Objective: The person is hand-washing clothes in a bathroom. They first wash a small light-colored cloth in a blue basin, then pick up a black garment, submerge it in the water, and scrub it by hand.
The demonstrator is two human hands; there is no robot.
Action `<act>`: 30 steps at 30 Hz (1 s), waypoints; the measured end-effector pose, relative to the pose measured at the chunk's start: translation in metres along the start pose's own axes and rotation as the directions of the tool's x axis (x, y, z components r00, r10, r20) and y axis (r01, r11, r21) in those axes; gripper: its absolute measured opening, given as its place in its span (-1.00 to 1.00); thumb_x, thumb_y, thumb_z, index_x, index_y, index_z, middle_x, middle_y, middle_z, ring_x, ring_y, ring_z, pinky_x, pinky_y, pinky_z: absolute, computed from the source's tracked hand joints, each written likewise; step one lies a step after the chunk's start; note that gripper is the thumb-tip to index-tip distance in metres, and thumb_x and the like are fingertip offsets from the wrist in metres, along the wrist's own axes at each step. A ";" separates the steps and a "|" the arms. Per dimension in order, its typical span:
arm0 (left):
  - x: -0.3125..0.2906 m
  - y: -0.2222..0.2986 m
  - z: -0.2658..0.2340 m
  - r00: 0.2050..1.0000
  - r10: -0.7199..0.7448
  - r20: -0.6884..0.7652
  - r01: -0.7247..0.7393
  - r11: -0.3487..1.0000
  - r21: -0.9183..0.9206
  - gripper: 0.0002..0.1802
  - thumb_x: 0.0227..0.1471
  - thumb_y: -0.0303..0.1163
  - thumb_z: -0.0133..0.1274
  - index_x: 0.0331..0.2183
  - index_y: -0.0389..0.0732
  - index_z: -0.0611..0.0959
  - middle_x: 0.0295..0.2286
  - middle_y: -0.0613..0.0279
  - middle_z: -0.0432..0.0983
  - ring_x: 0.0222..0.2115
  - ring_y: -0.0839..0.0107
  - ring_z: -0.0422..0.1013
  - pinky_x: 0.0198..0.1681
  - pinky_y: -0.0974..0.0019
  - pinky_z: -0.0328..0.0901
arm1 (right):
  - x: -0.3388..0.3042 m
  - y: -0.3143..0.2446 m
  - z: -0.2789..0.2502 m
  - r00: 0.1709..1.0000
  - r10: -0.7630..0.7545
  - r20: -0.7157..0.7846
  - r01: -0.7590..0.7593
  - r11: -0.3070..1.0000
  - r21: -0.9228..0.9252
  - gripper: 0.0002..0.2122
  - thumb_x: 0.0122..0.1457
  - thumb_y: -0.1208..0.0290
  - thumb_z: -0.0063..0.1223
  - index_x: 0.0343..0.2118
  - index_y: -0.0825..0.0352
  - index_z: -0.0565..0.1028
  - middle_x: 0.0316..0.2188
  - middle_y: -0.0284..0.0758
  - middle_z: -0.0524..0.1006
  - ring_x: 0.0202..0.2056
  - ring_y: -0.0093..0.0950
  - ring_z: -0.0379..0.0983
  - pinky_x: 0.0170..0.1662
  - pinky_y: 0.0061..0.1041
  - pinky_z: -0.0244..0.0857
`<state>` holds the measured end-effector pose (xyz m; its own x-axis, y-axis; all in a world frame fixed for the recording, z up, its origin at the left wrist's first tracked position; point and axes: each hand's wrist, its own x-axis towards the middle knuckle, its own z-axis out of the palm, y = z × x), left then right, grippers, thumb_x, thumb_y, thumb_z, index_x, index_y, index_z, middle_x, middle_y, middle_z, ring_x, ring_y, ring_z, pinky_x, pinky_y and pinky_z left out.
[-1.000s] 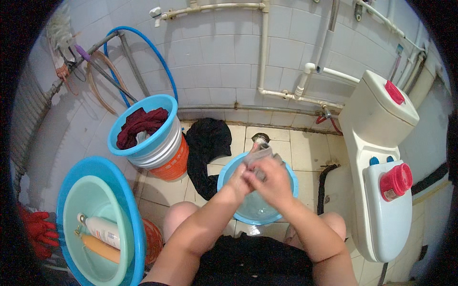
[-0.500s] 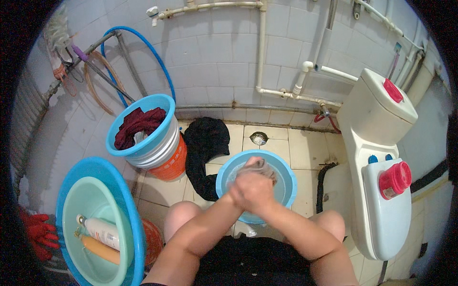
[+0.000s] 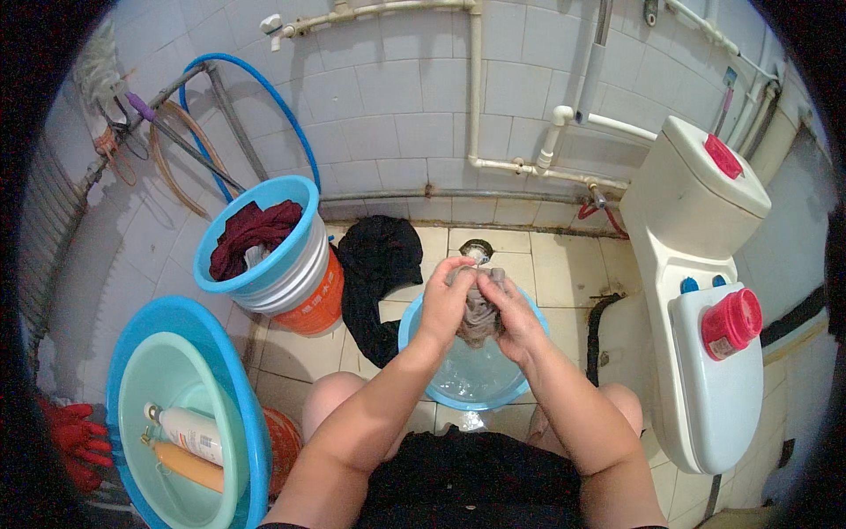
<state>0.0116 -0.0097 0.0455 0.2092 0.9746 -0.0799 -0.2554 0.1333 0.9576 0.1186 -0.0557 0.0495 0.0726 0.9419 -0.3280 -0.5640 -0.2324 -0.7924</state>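
Note:
A crumpled, wet-looking grey cloth point(image 3: 478, 319) is held up over a light-blue basin point(image 3: 407, 333) on the floor between my knees. My left hand point(image 3: 444, 298) grips the cloth's left side, thumb and fingers closed on its upper part. From the right, my right hand point(image 3: 513, 317) pinches the same cloth, its thumb near the top. Cloudy water point(image 3: 473, 377) with a few bubbles lies in the basin below. How the cloth is folded between my fingers is partly hidden, and its exact kind is unclear.
A black garment point(image 3: 381, 269) lies left of the basin, beside a bucket point(image 3: 315, 304) topped by a blue basin with maroon clothing point(image 3: 254, 236). Nearer left, a green basin point(image 3: 141, 357) holds two bottles. A toilet point(image 3: 716, 406) with a pink jar point(image 3: 731, 324) stands right. Behind is a floor drain point(image 3: 477, 250).
My hands were clasped together over the basin, blurred by motion. Now they have come apart slightly and moved a little farther away, holding the grey cloth between them; more water shows.

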 end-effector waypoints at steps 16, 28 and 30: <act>0.004 0.008 0.002 0.786 -0.362 0.501 0.561 0.758 -0.334 -0.52 0.08 0.07 -0.17 -0.15 -0.09 0.46 -0.30 0.14 0.47 -0.23 0.33 0.40 -0.17 0.22 0.32 | -0.047 0.002 0.026 0.438 -0.453 0.777 0.844 -0.090 -0.528 -0.81 -0.29 0.42 0.18 -0.57 0.25 0.40 -0.54 -0.34 0.41 -0.43 -0.32 0.39 -0.31 -0.35 0.28; -0.003 -0.120 0.020 0.968 -0.037 -0.246 0.026 0.998 -0.049 -0.74 0.07 -0.23 -0.18 -0.23 -0.13 0.47 -0.29 0.27 0.43 -0.27 0.37 0.37 -0.17 0.25 0.26 | 0.009 0.042 0.007 0.561 -0.667 0.491 0.353 -0.344 -0.870 -0.82 -0.06 0.27 0.04 -0.52 0.29 0.46 -0.59 -0.25 0.47 -0.50 -0.26 0.42 -0.38 -0.31 0.30; -0.001 -0.117 -0.015 0.998 -0.041 0.050 0.054 0.958 -0.281 -0.72 0.07 -0.20 -0.19 -0.25 -0.13 0.47 -0.30 0.27 0.42 -0.28 0.39 0.36 -0.20 0.26 0.24 | -0.021 0.024 0.041 0.491 -0.683 0.540 0.463 -0.320 -0.826 -0.78 0.00 0.24 0.00 -0.45 0.32 0.45 -0.60 -0.23 0.45 -0.53 -0.27 0.41 -0.38 -0.33 0.30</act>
<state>0.0273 -0.0239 -0.0701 0.2667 0.9580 -0.1051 -0.4986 0.2305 0.8356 0.0698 -0.0706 0.0586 -0.0232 0.7524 0.6583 0.8939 0.3105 -0.3232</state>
